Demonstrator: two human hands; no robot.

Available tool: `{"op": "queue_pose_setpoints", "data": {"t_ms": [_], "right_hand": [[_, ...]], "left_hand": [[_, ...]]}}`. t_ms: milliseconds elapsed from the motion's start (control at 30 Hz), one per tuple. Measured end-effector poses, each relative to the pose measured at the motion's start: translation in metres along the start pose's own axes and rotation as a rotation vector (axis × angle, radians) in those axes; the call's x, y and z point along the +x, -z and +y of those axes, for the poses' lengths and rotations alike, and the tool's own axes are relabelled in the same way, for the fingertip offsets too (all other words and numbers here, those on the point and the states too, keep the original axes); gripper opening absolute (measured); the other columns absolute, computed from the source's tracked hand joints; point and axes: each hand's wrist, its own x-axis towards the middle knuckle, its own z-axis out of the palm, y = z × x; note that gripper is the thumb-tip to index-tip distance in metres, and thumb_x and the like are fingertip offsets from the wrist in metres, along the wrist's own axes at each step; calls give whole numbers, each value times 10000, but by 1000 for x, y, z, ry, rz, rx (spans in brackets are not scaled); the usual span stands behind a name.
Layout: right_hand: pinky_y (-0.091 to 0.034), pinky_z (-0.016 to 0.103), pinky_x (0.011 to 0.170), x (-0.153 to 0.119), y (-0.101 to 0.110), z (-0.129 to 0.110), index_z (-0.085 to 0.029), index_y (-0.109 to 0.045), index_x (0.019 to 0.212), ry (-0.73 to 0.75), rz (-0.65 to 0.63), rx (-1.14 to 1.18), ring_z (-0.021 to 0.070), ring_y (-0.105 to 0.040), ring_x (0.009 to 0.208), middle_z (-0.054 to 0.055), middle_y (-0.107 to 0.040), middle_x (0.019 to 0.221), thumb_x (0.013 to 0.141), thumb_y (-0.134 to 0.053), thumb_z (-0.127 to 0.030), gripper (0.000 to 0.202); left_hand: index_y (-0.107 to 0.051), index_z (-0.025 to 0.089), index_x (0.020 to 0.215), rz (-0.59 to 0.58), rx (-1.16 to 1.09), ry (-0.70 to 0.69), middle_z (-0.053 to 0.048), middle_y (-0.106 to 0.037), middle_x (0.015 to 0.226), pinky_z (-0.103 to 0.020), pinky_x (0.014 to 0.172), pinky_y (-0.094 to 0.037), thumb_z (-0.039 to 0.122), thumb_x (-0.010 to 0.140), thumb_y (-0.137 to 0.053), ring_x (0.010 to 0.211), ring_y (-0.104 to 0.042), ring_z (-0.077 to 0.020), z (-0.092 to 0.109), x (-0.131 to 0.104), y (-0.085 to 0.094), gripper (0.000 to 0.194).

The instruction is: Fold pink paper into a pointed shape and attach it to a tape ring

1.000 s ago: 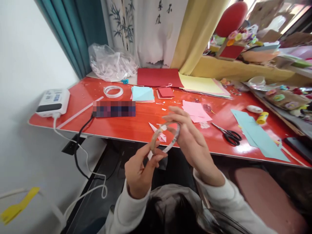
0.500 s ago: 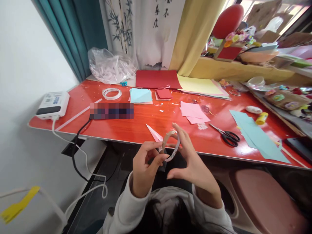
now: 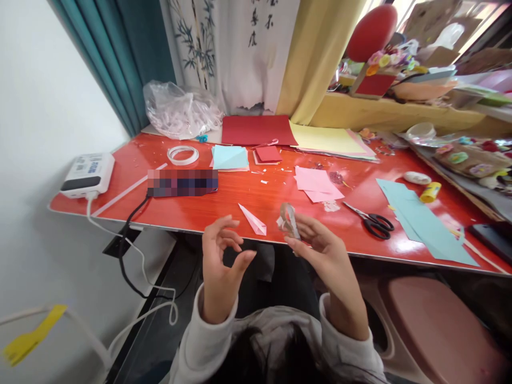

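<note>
My right hand (image 3: 320,245) pinches a thin roll of tape (image 3: 288,220) between thumb and fingers, above the front edge of the red table. The roll is a narrow pale ring, slightly blurred. My left hand (image 3: 224,261) is empty, its fingers curled and apart from the thumb, just off the table edge. Between the two hands, a folded pink paper piece (image 3: 253,220) with a long point lies on the table. Black-handled scissors (image 3: 376,224) rest to the right of my right hand.
Pink sheets (image 3: 318,184), light blue strips (image 3: 420,218) and a yellow glue stick (image 3: 431,192) lie on the right. Blue squares (image 3: 230,158), small red squares (image 3: 268,154) and a white tape ring (image 3: 183,155) are farther back. A white box with a cable (image 3: 88,173) sits left.
My left hand has let go of the tape roll and moved left. The right hand now holds the roll alone, turned more edge-on and shifted slightly right.
</note>
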Motion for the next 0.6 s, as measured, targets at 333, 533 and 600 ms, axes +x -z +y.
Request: {"op": "queue_pose_setpoints", "data": {"t_ms": [333,533,600], "right_hand": [[-392,203,462,-2,-15,-3,-212,-686,1055,-157,-249,185,55,-433,503,8,-646,738,779,-692,-292,287],[-540,257,773,2,-16,3,-318,-632,1173,-36,-271,55,151,-578,967,42,-530,1163,737,-732,-278,449],[-510,299,900,3,-16,3,-307,-622,1182,-13,-286,19,182,-562,1085,44,-545,1180,748,-724,-291,445]], "left_hand": [[-663,225,912,-157,-38,149,-14,-652,883,-261,816,-462,152,772,-675,868,-596,-144,3,-3,-4,158],[-656,229,927,-9,-166,202,7,-651,907,-207,807,-494,130,781,-659,867,-616,-106,-2,-5,-11,175],[-659,229,920,38,-185,220,16,-662,885,-186,773,-511,125,772,-668,834,-628,-94,-5,-6,-14,181]]}}
